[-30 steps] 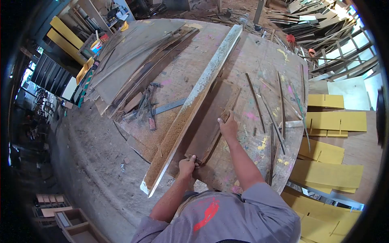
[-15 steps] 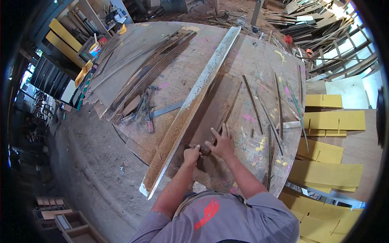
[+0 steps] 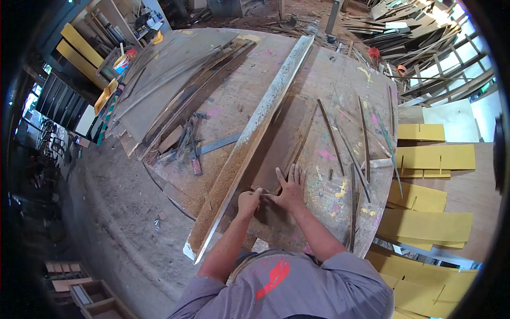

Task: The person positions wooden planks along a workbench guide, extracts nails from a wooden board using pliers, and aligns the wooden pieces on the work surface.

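Observation:
My left hand [image 3: 249, 202] is closed in a fist just right of a long pale bar [image 3: 273, 91], which lies slantwise across the worktable. Whatever its fingers grip is too small and hidden to make out. My right hand [image 3: 290, 192] lies with fingers spread on the right edge of a dark brown board [image 3: 273, 146], its thumb reaching toward the left fist. The board lies flat alongside the bar. Brown sawdust [image 3: 226, 178] covers the bar's near half and the tabletop left of it.
On the worktable [image 3: 223, 101] are a screwdriver [image 3: 196, 166], a metal rule [image 3: 219, 144], thin dark strips [image 3: 330, 135] to the right and stacked sheets [image 3: 164, 80] at left. Yellow slotted boards [image 3: 427, 226] stand beyond the right edge. Scrap wood [image 3: 393, 32] is heaped behind.
My right hand has settled lower onto the board's edge, its fingers closer together and thumb nearer my left hand. The left fist has shifted slightly; the bar and board stay in place.

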`<state>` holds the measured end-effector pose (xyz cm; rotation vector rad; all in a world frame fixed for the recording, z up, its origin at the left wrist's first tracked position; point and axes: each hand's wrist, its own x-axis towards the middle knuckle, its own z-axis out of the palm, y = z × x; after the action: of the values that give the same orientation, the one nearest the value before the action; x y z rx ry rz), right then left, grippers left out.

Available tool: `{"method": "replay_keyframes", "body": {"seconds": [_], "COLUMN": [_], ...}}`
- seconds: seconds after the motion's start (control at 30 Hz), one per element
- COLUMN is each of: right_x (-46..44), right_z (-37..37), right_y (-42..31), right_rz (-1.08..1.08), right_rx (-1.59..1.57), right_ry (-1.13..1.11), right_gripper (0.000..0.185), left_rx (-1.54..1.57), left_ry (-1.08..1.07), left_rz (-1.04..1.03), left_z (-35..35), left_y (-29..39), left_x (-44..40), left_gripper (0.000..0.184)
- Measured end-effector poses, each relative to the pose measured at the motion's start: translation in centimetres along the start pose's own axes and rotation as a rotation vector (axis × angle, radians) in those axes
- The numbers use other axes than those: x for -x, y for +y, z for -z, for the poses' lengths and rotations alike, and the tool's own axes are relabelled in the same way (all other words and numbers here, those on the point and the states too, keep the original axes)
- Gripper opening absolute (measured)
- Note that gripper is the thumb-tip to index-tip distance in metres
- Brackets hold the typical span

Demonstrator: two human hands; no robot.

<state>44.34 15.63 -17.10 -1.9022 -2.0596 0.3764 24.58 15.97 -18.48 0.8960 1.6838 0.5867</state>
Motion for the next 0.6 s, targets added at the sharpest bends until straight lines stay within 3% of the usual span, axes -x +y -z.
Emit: {"method": "replay_keyframes", "body": {"seconds": [0.1,0.3,0.6], "right_x": [-0.1,-1.4,-4.7], "right_z": [0.7,-0.2,0.1], "right_y": [-0.5,0.5,2.8], "right_rz": [-0.015,-0.028,-0.056], "right_rx": [-0.02,-0.014,0.015], "right_ry": [-0.005,0.045,0.001], "right_gripper": [0.117,0.114,0.118], "left_rx": [0.02,-0.068,-0.071], "left_ry": [0.085,-0.085,-0.155], "left_rz": [-0.014,0.023,0.11], "left_z": [2.4,6.5,7.9], "left_y": [-0.6,-4.8,-9.1], "left_x": [2.4,7.2,10.4], "left_gripper": [0.049,0.044,0.04]}}
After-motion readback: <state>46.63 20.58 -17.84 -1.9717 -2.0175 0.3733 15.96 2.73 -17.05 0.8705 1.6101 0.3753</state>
